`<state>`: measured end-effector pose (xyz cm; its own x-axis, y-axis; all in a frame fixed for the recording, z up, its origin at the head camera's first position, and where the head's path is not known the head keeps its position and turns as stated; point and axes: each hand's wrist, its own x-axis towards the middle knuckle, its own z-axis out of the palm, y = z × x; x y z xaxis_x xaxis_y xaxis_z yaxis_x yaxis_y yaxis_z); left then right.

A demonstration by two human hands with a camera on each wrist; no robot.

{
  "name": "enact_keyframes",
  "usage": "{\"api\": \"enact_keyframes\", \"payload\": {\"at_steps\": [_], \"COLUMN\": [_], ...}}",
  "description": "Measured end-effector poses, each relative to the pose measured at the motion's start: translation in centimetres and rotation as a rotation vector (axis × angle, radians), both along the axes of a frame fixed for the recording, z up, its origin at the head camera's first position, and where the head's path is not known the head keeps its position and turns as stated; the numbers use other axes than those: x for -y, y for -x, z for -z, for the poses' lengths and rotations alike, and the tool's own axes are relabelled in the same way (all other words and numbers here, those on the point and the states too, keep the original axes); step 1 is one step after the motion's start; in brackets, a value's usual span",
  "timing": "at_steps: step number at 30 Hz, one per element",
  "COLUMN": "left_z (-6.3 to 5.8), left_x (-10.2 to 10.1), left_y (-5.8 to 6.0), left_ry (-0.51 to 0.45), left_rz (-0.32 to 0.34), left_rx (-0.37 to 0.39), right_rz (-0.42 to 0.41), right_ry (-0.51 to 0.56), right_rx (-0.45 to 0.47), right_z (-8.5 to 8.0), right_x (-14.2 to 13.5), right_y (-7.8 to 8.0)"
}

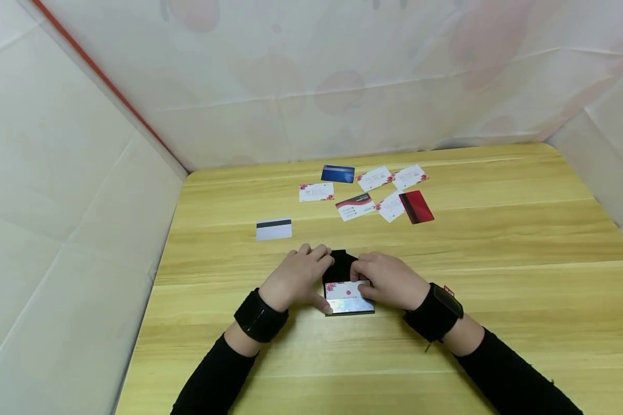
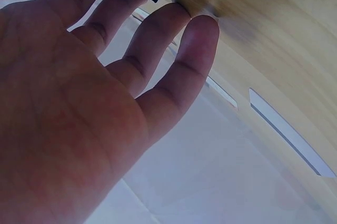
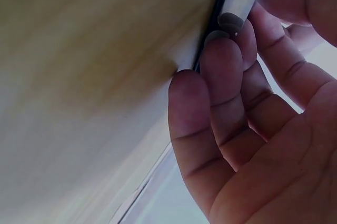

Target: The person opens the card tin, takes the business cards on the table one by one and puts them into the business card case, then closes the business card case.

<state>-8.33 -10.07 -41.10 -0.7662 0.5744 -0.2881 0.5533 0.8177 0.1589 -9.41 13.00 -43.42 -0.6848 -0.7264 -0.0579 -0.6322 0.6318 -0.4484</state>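
A small card case [image 1: 350, 306] with a black flap [image 1: 337, 268] laid back and a shiny silver front lies on the table. Inside it sits a white business card [image 1: 337, 288] with pink flowers, its lower part behind the silver front. My left hand [image 1: 297, 278] holds the case along its left side, thumb at the near corner and fingertips at the flap. From the right, my right hand [image 1: 394, 281] has curled fingers at the case, with the thumb and index finger pinching the card's right end. In the right wrist view, the fingertips [image 3: 226, 60] meet the case's edge.
Beyond the hands lie a white card with a dark stripe [image 1: 274, 229], a blue card [image 1: 338, 173], a red card [image 1: 417, 207] and several printed business cards [image 1: 316, 192]. Pale cloth walls [image 1: 291, 115] border the wooden table [image 1: 498, 230] behind and at the sides.
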Motion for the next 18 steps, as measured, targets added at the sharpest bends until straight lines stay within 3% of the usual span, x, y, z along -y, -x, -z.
{"api": "enact_keyframes", "payload": {"at_steps": [18], "left_z": [-0.17], "left_x": [-0.01], "left_y": [-0.02], "left_ry": [-0.008], "left_rz": [-0.003], "left_rx": [0.011], "right_rz": [0.007], "right_ry": [-0.002], "right_rx": [0.031], "right_z": [-0.32], "right_x": [0.09], "right_y": [-0.09]}}
